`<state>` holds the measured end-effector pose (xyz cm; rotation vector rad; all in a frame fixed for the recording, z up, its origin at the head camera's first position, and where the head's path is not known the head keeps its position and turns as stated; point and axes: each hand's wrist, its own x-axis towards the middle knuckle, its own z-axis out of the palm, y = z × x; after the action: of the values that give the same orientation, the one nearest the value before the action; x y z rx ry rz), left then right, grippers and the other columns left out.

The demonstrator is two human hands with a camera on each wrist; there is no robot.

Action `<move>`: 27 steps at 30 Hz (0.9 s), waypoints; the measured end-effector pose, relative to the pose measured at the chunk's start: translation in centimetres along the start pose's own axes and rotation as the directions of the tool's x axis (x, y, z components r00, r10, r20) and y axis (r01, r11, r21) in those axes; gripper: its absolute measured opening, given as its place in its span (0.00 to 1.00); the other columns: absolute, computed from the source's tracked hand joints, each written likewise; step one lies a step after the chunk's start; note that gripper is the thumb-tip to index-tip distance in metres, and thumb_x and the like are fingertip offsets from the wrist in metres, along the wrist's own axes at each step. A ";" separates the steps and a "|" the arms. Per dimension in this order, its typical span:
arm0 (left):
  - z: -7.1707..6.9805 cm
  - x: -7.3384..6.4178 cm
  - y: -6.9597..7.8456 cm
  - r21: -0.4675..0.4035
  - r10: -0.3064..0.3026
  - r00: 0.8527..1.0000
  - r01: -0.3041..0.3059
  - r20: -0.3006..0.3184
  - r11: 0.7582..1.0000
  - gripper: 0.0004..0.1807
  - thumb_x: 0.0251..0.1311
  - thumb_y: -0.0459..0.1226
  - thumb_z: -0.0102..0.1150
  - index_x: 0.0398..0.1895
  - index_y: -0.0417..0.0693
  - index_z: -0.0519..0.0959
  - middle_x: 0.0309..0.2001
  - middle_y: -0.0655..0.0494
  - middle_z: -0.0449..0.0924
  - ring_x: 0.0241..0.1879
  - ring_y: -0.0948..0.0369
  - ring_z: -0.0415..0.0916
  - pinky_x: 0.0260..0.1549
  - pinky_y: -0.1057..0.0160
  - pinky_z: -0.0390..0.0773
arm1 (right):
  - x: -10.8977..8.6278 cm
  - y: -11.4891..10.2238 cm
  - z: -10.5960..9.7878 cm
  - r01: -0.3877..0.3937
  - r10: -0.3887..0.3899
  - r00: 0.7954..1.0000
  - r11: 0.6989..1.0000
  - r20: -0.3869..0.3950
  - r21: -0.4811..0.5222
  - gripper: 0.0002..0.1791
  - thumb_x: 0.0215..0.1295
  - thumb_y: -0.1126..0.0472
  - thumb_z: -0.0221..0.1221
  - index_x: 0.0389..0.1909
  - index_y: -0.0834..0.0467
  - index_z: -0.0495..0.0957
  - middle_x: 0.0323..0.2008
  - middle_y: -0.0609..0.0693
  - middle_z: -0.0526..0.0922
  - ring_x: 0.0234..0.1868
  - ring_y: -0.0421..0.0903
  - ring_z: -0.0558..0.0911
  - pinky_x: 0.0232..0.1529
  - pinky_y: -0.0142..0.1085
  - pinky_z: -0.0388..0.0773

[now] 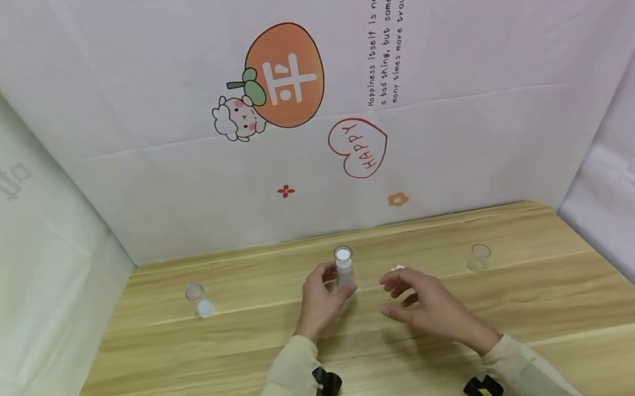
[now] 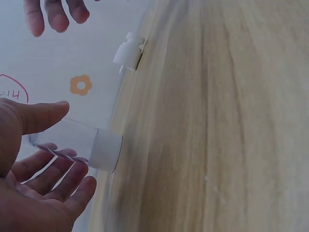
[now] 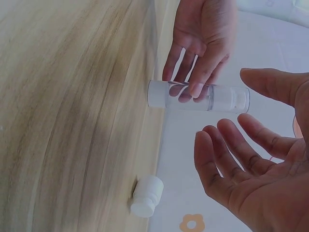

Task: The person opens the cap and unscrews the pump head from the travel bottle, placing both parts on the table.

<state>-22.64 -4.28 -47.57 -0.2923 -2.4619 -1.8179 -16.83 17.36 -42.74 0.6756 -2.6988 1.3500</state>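
A clear pump bottle (image 1: 343, 264) stands upright on the table, with a white base, a see-through body and a white pump top under a clear cap. My left hand (image 1: 319, 302) holds it low on the body, thumb on the near side and fingers curled behind, as the right wrist view shows. Just to its right hovers my right hand (image 1: 427, 301), fingers spread and loosely bent, holding nothing. Beyond the right fingertips sits a small white pump head (image 3: 146, 195), mostly hidden by the hand in the head view.
A clear cylinder with a white end (image 1: 205, 308) stands at the left of the wooden table (image 1: 199, 393). Toward the right is a clear cap (image 1: 478, 259). A printed white cloth (image 1: 182, 198) rises behind the table's back edge, with cloth at both sides.
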 end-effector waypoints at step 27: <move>-0.4 -0.6 0.9 0.069 0.077 0.997 -0.076 -0.004 0.995 0.21 0.61 0.28 0.68 0.58 0.36 0.76 0.54 0.42 0.79 0.53 0.48 0.77 0.55 0.47 0.77 | 0.1 0.0 0.0 -0.020 0.020 1.000 0.999 0.000 0.028 0.25 0.62 0.63 0.71 0.58 0.62 0.75 0.47 0.53 0.82 0.48 0.59 0.82 0.45 0.46 0.83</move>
<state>-21.86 -4.51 -46.67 -0.3703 -2.4664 -1.6987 -16.91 17.35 -42.67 0.6530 -2.6983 1.3951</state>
